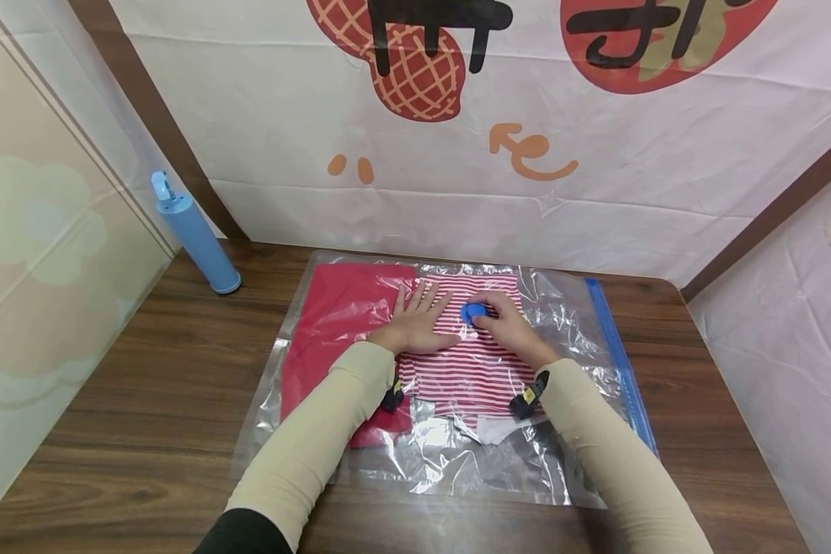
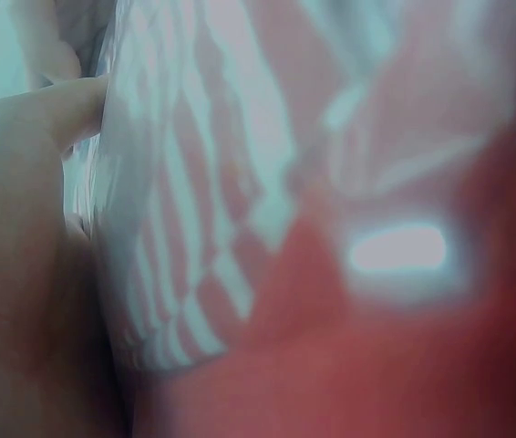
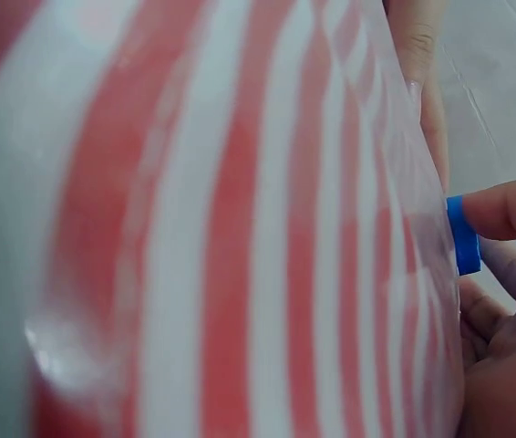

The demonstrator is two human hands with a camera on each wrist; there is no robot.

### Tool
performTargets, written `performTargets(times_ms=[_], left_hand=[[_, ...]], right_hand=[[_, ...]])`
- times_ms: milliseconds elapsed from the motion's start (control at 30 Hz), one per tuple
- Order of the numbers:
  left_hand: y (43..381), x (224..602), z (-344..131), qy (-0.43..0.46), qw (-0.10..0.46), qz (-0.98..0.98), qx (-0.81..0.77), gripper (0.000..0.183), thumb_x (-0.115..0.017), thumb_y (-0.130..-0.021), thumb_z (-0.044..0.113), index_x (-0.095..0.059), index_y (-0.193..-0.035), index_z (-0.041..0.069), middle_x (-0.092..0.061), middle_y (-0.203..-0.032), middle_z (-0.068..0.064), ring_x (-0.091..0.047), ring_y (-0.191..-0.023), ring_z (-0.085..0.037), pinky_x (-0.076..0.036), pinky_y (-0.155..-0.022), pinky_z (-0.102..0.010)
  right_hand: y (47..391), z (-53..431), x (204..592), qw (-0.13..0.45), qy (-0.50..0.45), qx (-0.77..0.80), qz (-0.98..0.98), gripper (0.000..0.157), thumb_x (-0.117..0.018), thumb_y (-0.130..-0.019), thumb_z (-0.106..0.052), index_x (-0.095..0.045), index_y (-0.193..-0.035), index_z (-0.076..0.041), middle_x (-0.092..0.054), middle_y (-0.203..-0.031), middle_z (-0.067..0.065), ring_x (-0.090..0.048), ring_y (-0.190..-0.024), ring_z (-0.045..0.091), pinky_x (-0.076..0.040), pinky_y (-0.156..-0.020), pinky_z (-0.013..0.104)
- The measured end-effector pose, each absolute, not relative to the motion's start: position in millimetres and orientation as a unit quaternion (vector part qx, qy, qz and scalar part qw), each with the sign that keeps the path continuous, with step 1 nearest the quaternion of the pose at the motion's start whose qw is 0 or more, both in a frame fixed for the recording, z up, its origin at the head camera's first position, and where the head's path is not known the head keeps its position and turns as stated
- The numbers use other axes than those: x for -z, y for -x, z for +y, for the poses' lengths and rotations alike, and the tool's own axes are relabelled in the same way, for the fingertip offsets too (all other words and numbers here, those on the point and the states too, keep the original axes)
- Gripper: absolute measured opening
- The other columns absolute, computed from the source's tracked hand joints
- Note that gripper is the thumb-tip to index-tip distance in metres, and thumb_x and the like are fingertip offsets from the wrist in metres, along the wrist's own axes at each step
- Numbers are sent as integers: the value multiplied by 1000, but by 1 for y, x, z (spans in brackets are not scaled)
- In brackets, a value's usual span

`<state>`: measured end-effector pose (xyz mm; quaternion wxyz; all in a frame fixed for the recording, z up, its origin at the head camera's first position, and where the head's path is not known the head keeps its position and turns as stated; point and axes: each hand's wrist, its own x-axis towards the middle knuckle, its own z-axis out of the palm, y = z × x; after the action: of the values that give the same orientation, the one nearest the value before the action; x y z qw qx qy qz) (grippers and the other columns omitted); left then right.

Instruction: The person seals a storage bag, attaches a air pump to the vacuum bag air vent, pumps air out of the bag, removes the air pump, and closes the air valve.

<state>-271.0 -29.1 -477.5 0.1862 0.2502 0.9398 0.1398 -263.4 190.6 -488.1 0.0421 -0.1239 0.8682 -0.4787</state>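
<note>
A transparent plastic storage bag lies flat with a red cloth and a red-and-white striped cloth inside it. My left hand rests on the bag with its fingers spread, over the edge where the two cloths meet. Just right of it, my right hand pinches a round blue valve cap on the bag's upper face. From the right wrist, the thumb shows against the cap's blue rim. The left wrist view is blurred, with the left hand beside the striped cloth.
A blue cylindrical hand pump stands at the back left of the wooden table. Along the bag's right side runs a blue zip strip. A printed white curtain hangs behind the table, with more hangings at both sides.
</note>
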Motion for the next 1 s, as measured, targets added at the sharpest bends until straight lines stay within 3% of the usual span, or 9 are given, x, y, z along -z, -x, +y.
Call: performTargets(times_ms=[133, 267, 633, 1000], left_hand=[[270, 476, -29, -255, 181, 939, -143, 94, -43, -96, 69, -2, -165, 20, 10, -170, -10, 18, -154, -32, 18, -119, -57], [270, 475, -29, -256, 180, 940, -138, 95, -42, -95, 70, -1, -165, 21, 11, -170, -9, 17, -154, -31, 17, -119, -57], [270, 475, -30, -250, 183, 941, -138, 95, -43, -95, 70, 0, -165, 22, 11, -171, -7, 19, -154, -31, 18, -119, -57], [270, 476, -29, -249, 184, 941, -138, 95, -43, -95, 71, 0, -165, 23, 11, -171, -7, 19, -154, -30, 19, -119, -56]], right_hand=[[262, 191, 486, 57, 109, 471, 873, 39, -63, -95, -3, -63, -134, -4, -51, -142, 19, -43, -136, 36, -31, -116, 55], [263, 191, 487, 70, 96, 487, 865, 41, -62, -100, -7, -54, -140, -2, -49, -143, 20, -44, -136, 37, -32, -116, 53], [263, 189, 487, 46, 121, 504, 854, 23, -60, -99, 1, -59, -121, 8, -55, -126, 24, -51, -122, 39, -38, -109, 54], [263, 190, 485, 44, 121, 472, 872, 33, -52, -97, 3, -66, -127, -1, -54, -137, 21, -44, -132, 37, -32, -113, 56]])
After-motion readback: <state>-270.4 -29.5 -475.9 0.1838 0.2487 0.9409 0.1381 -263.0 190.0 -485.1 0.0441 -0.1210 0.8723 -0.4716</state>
